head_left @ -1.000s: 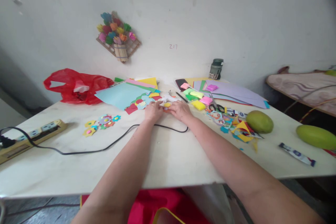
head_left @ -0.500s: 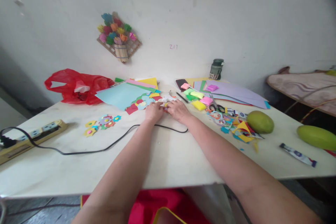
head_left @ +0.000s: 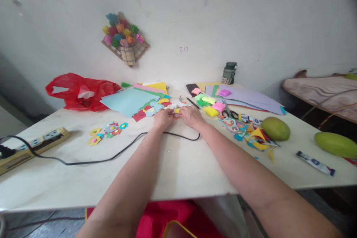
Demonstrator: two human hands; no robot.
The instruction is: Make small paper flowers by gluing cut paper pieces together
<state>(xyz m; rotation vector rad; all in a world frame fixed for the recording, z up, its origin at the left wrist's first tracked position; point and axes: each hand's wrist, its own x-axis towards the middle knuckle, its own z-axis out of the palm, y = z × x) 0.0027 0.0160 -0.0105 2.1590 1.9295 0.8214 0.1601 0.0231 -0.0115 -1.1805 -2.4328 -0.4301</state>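
My left hand and my right hand meet near the middle of the table, fingertips close together over a small orange paper piece with a yellow centre. Both hands have bent fingers touching the piece at its sides; the exact grip is too small to make out. Just behind them lies a white cut-out. Left of my left hand are coloured paper cut-outs in red, yellow and light blue.
Paper flowers, a black cable and a power strip lie left. Clay packets, scissors, paper scraps, green fruit and a tube are on the right. A red bag stands back left.
My right hand has shifted slightly right, and the gap between the fingertips is wider. More of the orange piece shows. The view has moved slightly.
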